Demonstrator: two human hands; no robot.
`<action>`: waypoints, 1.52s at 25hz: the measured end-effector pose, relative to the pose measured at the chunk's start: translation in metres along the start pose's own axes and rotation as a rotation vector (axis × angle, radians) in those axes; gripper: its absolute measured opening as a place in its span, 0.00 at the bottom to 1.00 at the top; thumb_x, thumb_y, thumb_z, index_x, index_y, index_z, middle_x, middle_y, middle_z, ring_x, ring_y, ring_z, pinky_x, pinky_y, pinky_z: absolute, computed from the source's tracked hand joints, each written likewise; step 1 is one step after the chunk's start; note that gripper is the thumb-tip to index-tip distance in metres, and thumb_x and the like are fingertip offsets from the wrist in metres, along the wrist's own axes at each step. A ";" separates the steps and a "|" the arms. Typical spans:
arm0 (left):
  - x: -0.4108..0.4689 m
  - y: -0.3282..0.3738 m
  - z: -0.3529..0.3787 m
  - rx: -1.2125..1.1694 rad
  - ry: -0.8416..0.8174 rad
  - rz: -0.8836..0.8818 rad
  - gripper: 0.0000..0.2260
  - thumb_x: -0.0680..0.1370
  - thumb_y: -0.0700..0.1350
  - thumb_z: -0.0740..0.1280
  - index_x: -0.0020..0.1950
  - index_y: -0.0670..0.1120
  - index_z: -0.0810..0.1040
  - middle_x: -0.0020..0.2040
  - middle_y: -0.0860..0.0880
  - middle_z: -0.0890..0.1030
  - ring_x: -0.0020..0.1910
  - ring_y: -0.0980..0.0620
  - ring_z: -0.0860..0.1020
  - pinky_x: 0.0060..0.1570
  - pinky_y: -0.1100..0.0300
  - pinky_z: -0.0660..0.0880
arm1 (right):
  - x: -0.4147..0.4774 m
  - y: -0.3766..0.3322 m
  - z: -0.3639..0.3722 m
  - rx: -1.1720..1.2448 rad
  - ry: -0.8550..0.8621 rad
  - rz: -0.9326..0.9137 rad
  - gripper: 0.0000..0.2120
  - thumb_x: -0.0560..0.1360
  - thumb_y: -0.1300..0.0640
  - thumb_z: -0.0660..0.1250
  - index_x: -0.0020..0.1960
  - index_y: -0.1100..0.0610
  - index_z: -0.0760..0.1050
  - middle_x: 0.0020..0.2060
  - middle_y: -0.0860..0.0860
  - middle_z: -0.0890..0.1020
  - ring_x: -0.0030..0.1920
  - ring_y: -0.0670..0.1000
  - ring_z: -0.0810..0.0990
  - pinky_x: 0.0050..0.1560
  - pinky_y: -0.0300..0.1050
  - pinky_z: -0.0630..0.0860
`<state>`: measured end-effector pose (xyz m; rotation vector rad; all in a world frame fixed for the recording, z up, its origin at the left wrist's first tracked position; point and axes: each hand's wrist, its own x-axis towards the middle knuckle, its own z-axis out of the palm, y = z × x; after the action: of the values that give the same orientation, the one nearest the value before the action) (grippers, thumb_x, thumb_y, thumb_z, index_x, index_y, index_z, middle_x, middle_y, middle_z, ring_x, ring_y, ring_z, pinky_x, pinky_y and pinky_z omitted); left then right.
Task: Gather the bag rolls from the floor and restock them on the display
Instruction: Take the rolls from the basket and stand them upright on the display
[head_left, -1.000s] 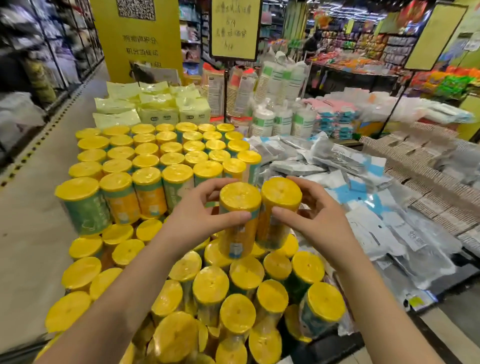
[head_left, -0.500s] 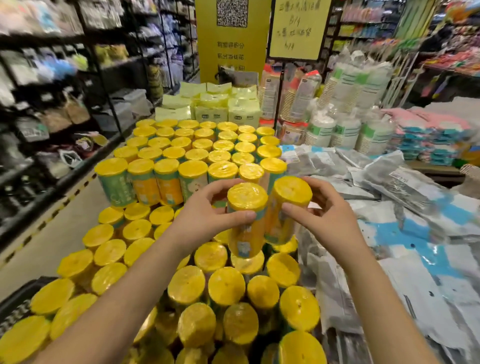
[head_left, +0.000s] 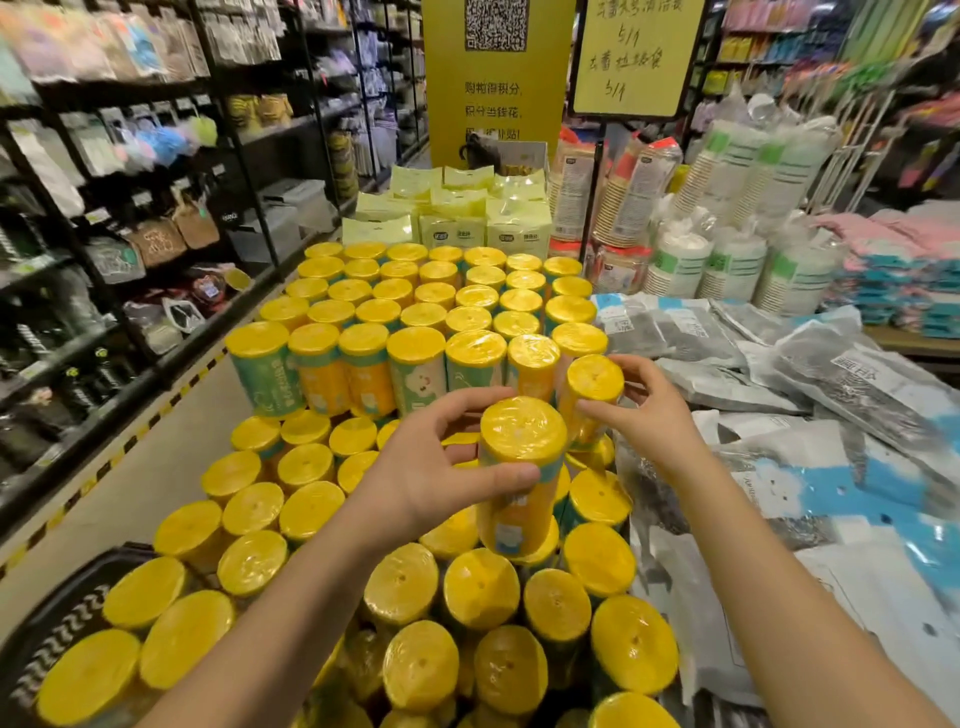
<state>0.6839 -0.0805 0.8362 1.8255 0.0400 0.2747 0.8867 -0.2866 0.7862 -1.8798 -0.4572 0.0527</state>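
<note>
Gripping one bag roll (head_left: 522, 436) upright in left hand (head_left: 434, 470), thumb across the front, fingers curled behind. Pinching second bag roll (head_left: 595, 376) just under its yellow top with right hand (head_left: 652, 426). Holding both above lower tier of rolls (head_left: 480, 587) on the display, the second just beside front row of taller back block (head_left: 415, 306); cannot tell contact. Flat grey packets (head_left: 727, 387) to the right, aisle floor (head_left: 171, 478) and shelving (head_left: 104, 234) to the left. Corner of a dark patterned basket (head_left: 62, 608) at lower left.
</note>
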 end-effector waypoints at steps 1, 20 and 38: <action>0.001 -0.001 0.000 0.001 -0.001 0.007 0.31 0.64 0.53 0.82 0.66 0.58 0.78 0.57 0.61 0.82 0.60 0.58 0.81 0.58 0.58 0.80 | 0.003 0.004 0.002 -0.002 -0.001 -0.003 0.32 0.67 0.52 0.82 0.67 0.47 0.74 0.59 0.38 0.79 0.58 0.35 0.76 0.60 0.42 0.75; 0.075 -0.043 0.016 0.022 0.021 -0.045 0.31 0.67 0.50 0.82 0.67 0.57 0.76 0.62 0.61 0.79 0.62 0.65 0.76 0.61 0.59 0.78 | -0.010 0.007 0.010 -0.172 0.050 0.088 0.41 0.72 0.44 0.76 0.79 0.51 0.61 0.72 0.49 0.72 0.72 0.50 0.71 0.67 0.49 0.71; 0.099 -0.070 0.034 0.263 0.050 -0.042 0.35 0.71 0.54 0.78 0.74 0.53 0.66 0.70 0.57 0.72 0.65 0.62 0.72 0.66 0.57 0.73 | -0.069 -0.014 0.011 -0.203 0.034 -0.021 0.30 0.75 0.45 0.73 0.74 0.45 0.68 0.65 0.41 0.76 0.64 0.39 0.75 0.64 0.45 0.75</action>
<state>0.7950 -0.0767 0.7779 2.0761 0.1556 0.2958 0.8161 -0.2962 0.7820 -2.0710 -0.4736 -0.0412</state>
